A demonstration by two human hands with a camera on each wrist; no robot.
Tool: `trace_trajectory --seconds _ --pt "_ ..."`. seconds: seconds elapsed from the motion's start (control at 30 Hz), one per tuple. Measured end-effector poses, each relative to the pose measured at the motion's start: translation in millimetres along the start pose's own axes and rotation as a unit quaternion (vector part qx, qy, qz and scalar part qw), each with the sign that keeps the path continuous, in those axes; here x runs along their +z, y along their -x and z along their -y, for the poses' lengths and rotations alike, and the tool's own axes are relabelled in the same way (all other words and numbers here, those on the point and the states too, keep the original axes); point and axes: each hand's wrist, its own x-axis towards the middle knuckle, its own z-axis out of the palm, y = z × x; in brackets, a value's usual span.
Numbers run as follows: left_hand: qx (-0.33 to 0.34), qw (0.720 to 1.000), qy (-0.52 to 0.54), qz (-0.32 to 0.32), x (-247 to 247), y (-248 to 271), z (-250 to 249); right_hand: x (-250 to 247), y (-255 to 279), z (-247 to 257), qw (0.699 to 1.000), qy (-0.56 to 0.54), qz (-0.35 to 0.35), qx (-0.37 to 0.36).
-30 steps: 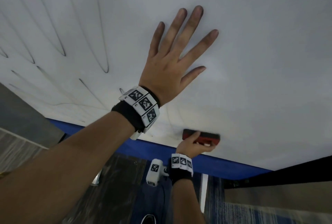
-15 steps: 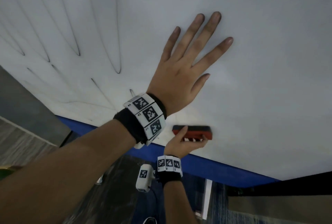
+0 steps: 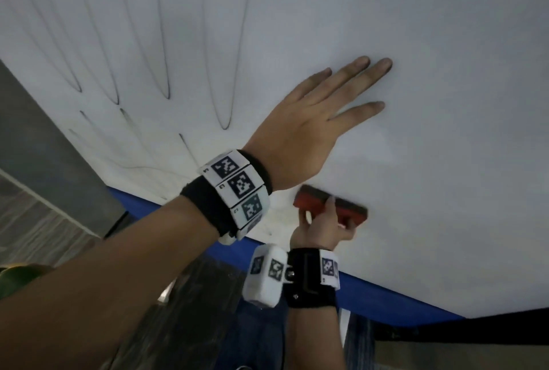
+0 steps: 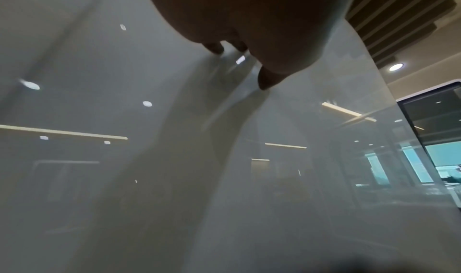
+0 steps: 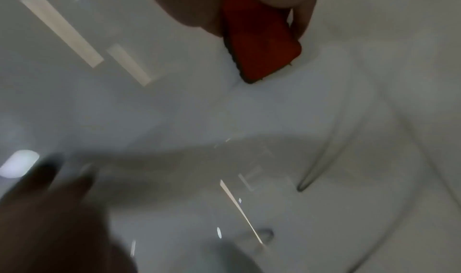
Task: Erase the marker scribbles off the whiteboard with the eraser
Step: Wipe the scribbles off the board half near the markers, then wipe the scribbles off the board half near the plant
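Note:
The whiteboard (image 3: 430,28) fills most of the head view, with a blue lower edge (image 3: 386,295). Long thin marker loops (image 3: 166,78) cover its left part; the right part is wiped. My left hand (image 3: 315,120) lies flat on the board, fingers straight. Just below it, near the blue edge, my right hand (image 3: 323,227) grips a red eraser (image 3: 315,201) with a dark felt face pressed to the board. The right wrist view shows the eraser (image 5: 259,40) between my fingers and a marker loop (image 5: 321,163) beyond it. In the left wrist view the fingertips (image 4: 214,47) touch the glossy board.
A grey wall panel (image 3: 44,144) stands left of the board. Below the board are a dark floor (image 3: 190,310) and a black ledge (image 3: 460,331) at lower right. Ceiling lights reflect in the board surface (image 4: 147,104).
The right hand has slid the eraser a little to the left along the board's lower edge. The left hand has stayed flat on the board, now angled more to the right.

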Motion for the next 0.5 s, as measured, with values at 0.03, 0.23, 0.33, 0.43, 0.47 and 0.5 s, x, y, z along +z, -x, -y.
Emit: trace_trajectory --seconds 0.03,0.23,0.33,0.43,0.47,0.5 --pt "-0.012 1.000 -0.003 -0.009 -9.1 0.1 3.9 8.4 5.3 6.6 0.995 0.015 0.032 -0.091" --pt "-0.216 0.962 0.013 -0.168 -65.0 16.4 48.8 33.2 3.2 32.0 0.784 0.239 0.099 -0.564" --pt "-0.258 0.955 0.012 -0.147 -66.3 39.2 59.5 -10.6 -21.1 -15.1 0.627 0.455 0.187 -0.604" --pt "-0.229 0.971 0.003 -0.069 -56.6 60.3 49.8 -29.4 -38.3 -17.5 0.483 0.547 0.262 -0.632" --pt "-0.219 0.974 0.003 -0.056 -55.1 64.2 46.8 -19.7 -35.5 -0.3 0.460 0.534 0.274 -0.654" --pt "-0.208 0.977 0.008 -0.053 -55.6 64.8 44.4 -4.3 -28.5 22.6 0.441 0.507 0.285 -0.683"
